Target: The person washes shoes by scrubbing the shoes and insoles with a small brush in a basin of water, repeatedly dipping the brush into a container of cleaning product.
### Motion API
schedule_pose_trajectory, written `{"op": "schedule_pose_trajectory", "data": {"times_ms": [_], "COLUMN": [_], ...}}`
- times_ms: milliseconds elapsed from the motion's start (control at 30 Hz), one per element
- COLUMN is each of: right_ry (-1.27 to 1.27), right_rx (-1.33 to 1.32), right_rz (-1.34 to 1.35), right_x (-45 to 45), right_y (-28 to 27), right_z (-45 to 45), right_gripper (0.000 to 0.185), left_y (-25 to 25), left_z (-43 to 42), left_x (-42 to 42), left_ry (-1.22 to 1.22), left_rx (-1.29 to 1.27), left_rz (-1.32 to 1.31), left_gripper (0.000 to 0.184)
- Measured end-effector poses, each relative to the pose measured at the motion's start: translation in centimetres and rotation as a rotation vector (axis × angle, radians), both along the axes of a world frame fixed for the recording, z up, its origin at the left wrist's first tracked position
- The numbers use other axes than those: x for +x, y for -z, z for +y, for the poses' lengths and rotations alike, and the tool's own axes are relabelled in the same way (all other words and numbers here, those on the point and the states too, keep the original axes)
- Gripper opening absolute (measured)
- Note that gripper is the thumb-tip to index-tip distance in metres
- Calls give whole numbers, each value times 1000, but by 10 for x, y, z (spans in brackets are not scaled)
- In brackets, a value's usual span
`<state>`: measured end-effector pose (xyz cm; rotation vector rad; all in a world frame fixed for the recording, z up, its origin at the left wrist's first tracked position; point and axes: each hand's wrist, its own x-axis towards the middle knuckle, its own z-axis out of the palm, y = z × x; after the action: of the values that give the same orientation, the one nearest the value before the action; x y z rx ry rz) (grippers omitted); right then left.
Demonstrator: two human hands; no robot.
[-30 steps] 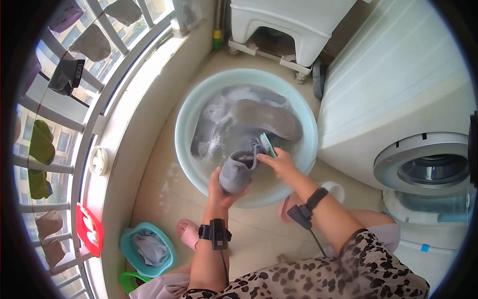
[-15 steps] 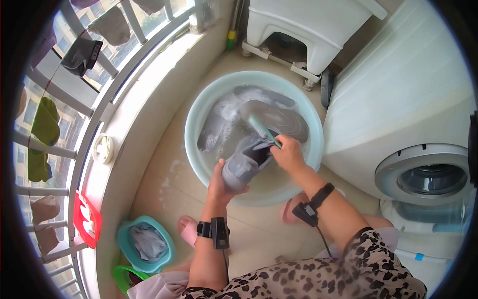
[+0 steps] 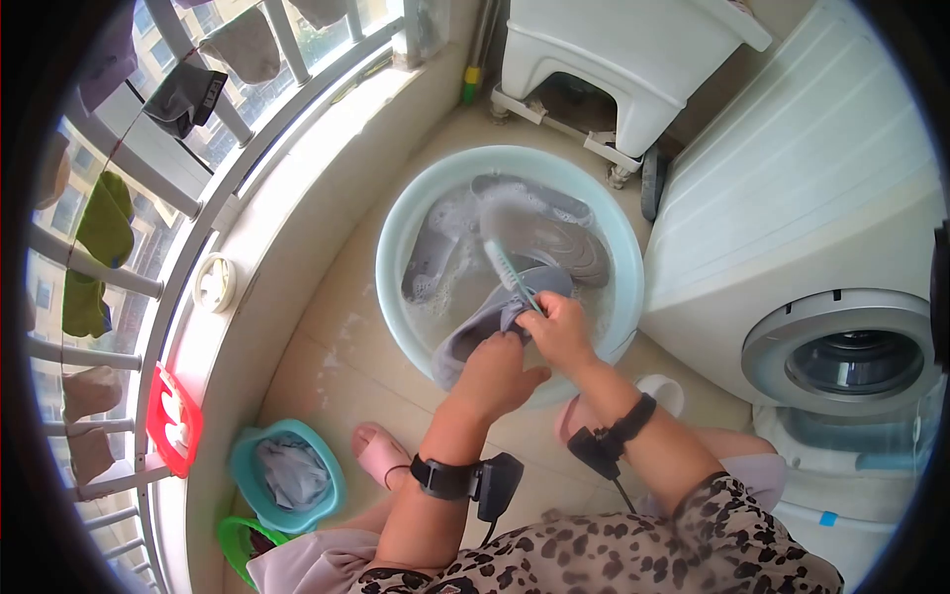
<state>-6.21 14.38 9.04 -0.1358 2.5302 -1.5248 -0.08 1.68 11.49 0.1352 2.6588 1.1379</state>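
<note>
A grey shoe (image 3: 457, 354) is tilted over the near side of a pale blue basin (image 3: 388, 259). My left hand (image 3: 493, 374) is closed on the shoe's upper edge near its opening. Between the fingers of my right hand (image 3: 560, 333) is a light green scrub brush (image 3: 507, 271), its bristle end pointing away from me. That hand is right beside the shoe's tongue; whether it also grips the fabric is unclear. Soapy water in the basin holds more grey footwear, including a piece with a patterned sole (image 3: 576, 249) and a long piece at the left (image 3: 427, 247).
A washing machine (image 3: 732, 213) borders the basin's right, with a white sink stand (image 3: 604, 49) behind. Along the left wall are a small teal tub (image 3: 336, 495) of cloth, a green basket (image 3: 234, 554) and a red container (image 3: 158, 436). Socks (image 3: 104, 220) hang by the window.
The shoe has turned over and swung round, so its opening faces differently. My left hand has shifted from beneath the heel to the top edge. The brush stays in my right hand.
</note>
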Motion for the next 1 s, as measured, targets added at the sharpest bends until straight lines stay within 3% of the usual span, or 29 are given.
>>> {"op": "schedule_pose_trajectory", "data": {"times_ms": [67,133,167,267,367,400,500,600,667,700,733,800,867,933,1000], "right_ry": [-98,-193,-228,-225,55,114,48,0,-228,-234,-235,-50,-5,-147,-323], "right_rx": [-86,-148,-147,-354,-457,-367,275,628,896,818,743,180,-13,-68,224], "right_rz": [-35,22,-15,-85,-264,-271,-24,226,48,-31,-110,-244,-242,62,379], "right_x": [16,29,30,25,24,16,-12,-17,-24,-27,-31,-4,12,42,39], "right_y": [-20,-26,-27,-19,-30,-12,74,134,219,219,218,121,41,2,-2], "right_z": [-10,-19,-20,-24,-12,0,37,51,77,75,73,40,20,-3,-24], "right_gripper": [20,18,18,23,27,28,35,34,33,33,33,33,33,32,32], "left_y": [26,72,70,62,44,53,43,44,45,48,52,53,41,36,33], "left_z": [1,-10,-9,-4,-21,-28,-46,-54,-52,-52,-53,-52,-53,-51,-45], "left_x": [2,-5,-1,4,1,1,3,1,-1,-4,-8,-9,-12,-14,-13], "left_ry": [-14,-214,-232,-576,-884,-1064,-970,-947,-986,-998,-1010,-1012,-973,-999,-955], "left_rx": [-1,632,631,1105,1492,1605,1886,1926,1893,1899,1909,1954,2020,1992,1997], "left_rz": [-5,-164,24,-119,-228,-284,-179,-141,-115,-104,-92,-74,-44,-33,-44], "left_gripper": [34,27,13,18,28,30,42,52,52,52,52,52,51,50,46]}}
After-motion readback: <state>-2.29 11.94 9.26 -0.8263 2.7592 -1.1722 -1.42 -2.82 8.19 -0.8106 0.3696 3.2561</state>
